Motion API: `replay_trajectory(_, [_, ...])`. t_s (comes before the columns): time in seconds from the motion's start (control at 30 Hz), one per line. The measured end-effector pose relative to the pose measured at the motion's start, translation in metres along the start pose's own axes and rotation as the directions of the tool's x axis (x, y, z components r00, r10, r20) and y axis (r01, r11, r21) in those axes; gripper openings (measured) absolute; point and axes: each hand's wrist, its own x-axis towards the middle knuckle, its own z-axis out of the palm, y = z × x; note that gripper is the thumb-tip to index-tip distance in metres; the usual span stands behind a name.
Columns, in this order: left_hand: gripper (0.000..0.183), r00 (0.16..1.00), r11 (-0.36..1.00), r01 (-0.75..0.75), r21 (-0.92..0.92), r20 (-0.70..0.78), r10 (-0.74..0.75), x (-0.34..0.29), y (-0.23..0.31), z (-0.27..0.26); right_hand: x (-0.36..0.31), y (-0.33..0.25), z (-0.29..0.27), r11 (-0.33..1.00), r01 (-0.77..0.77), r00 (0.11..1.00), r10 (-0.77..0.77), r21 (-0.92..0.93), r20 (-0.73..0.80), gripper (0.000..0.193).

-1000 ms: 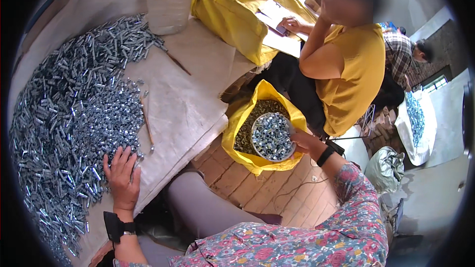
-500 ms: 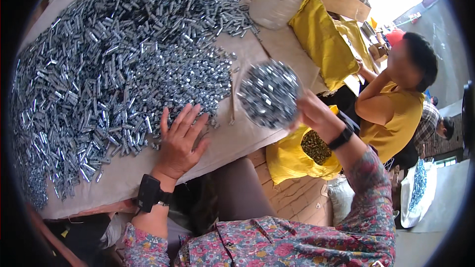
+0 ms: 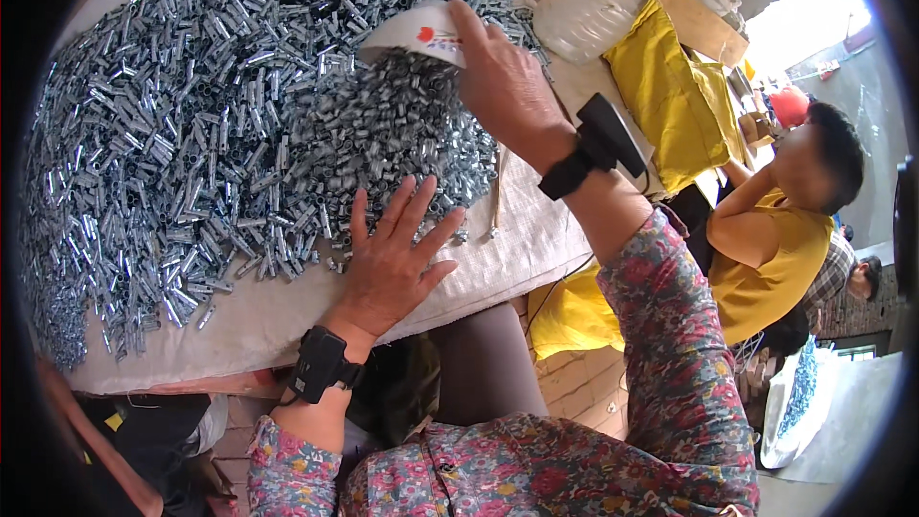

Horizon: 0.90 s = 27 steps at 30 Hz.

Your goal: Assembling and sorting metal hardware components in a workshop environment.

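Head view: your right hand (image 3: 503, 86) clamps the upturned white bowl (image 3: 421, 31) over the metal-sleeve pile (image 3: 239, 134) mid-table so it empties, while your left hand (image 3: 392, 258), fingers spread, flat, dams the near edge.

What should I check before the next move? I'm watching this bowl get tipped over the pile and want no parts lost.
1. Grip on the white bowl: ok, the right hand clasps its rim.
2. Bowl over the table: ok, it is tilted above the heap of small metal tubes.
3. Bowl emptied: cannot tell, its inside faces away.
4. Left hand: ok, flat with fingers spread at the heap's near edge.
5. Near table edge: ok, a bare strip of white cloth lies between tubes and edge.
6. Seated person in yellow shirt: ok, apart from the heap.
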Motion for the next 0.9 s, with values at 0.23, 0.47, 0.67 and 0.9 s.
replay_trajectory(0.23, [0.05,1.0,0.999,-0.017,0.046,-0.002,0.017,0.004,0.0,0.005,-0.01,0.022,-0.018,0.998,0.02,0.995,-0.026,-0.059,-0.098,0.062])
replay_trajectory(0.47, [0.049,0.999,0.998,0.003,0.068,-0.04,-0.001,0.003,0.001,0.006,-0.143,0.092,-0.109,0.421,-0.517,0.792,0.565,0.745,0.23,0.029])
replay_trajectory(0.67, [0.049,0.993,0.994,-0.059,0.094,-0.101,0.068,0.002,0.001,0.008,-0.335,0.123,-0.167,-0.03,-0.674,0.443,0.783,0.738,0.437,0.037])
replay_trajectory(0.9, [0.047,0.969,0.968,-0.248,0.027,0.007,0.248,0.009,0.028,0.002,-0.422,0.134,-0.145,-0.354,-0.732,0.1,0.789,0.582,0.606,0.037])
